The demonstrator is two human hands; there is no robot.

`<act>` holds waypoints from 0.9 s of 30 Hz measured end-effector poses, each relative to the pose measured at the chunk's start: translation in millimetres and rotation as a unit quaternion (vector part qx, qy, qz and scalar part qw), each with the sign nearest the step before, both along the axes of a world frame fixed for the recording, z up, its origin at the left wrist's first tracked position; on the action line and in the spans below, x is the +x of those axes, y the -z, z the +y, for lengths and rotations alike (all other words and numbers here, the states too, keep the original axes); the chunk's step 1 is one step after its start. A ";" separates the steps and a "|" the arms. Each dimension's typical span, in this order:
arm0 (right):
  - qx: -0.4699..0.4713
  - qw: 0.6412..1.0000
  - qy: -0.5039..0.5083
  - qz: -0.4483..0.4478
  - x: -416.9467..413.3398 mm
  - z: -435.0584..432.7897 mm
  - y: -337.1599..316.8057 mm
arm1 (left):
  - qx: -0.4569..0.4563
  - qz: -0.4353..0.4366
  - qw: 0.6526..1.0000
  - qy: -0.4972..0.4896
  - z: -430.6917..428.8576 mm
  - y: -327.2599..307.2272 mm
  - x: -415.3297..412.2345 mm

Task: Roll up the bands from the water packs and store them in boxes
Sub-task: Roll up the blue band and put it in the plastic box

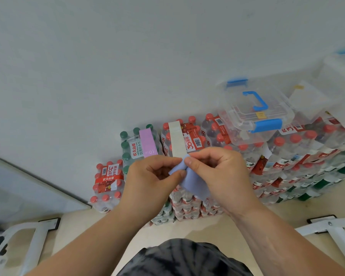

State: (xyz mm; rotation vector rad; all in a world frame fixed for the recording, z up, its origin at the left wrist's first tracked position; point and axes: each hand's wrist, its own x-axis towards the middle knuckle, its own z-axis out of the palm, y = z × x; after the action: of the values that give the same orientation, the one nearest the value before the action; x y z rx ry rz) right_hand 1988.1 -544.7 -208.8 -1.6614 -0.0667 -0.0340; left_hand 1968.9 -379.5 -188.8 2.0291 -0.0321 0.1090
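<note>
Both hands, left hand (149, 180) and right hand (217, 172), pinch the blue band (193, 184) with curled fingers.

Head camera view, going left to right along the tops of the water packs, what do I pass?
Low red-capped pack → green-capped pack with pink band → taller red-capped pack with cream band → clear box with blue handle. The left hand and right hand, pinching the blue band, overlap these, so omitted.
</note>
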 end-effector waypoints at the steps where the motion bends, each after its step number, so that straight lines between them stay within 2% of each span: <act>1: 0.003 1.000 -0.006 -0.002 0.4 0.4 -0.3 | -0.003 -0.004 1.000 0.002 0.7 0.5 0.5; 7: 0.038 0.999 -0.005 -0.004 3.7 3.5 0.1 | -0.050 -0.006 0.999 -0.001 1.0 2.5 4.6; 12: 0.084 0.996 0.014 0.019 6.4 3.7 7.5 | -0.199 0.086 0.976 0.001 1.4 -0.2 16.3; 14: 0.092 0.995 0.014 0.034 5.5 3.3 10.3 | -0.204 0.106 0.973 0.005 2.2 1.1 18.4; 21: 0.107 0.992 0.006 0.061 6.6 1.0 8.8 | -0.158 0.089 0.983 -0.002 3.0 4.4 18.9; 27: 0.095 0.994 0.013 0.044 6.0 0.9 4.5 | -0.186 0.088 0.978 -0.014 1.5 5.3 21.7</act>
State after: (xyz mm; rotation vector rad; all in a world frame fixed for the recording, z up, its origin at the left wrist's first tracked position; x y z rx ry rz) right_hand 1994.1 -543.8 -213.3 -1.4709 0.0239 0.0122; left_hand 1990.5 -378.0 -194.1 1.6578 0.1199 -0.0464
